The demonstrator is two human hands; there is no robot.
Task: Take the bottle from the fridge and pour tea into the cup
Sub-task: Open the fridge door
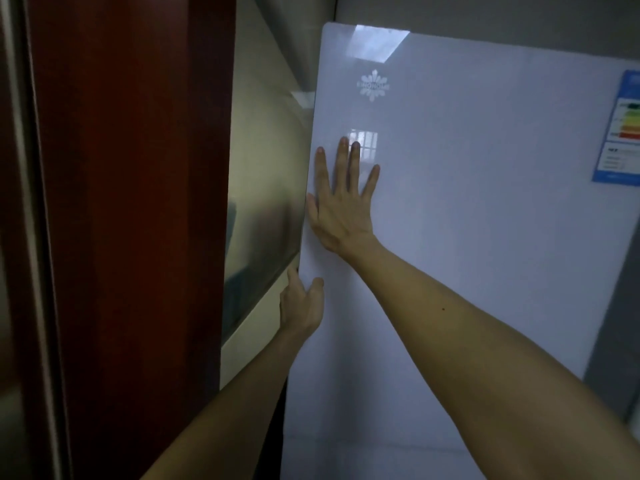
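Braces the right hand (341, 209), spread flat, against the fridge door (467, 202) and curls the left hand (301, 303) round its left edge, probably for leverage to swing it open (bottle unseen, presumably inside).

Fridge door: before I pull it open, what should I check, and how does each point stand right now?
1. Grip of the left hand on the left edge of the fridge door: ok, thumb on the front, fingers round the edge.
2. The right hand off the door: not ok, it lies flat on the front, fingers spread.
3. Room for the swing: cannot tell; the red panel stands close on the left.
4. Door already open: cannot tell; no interior shows.
5. The bottle and the cup found: cannot tell, neither is in view.
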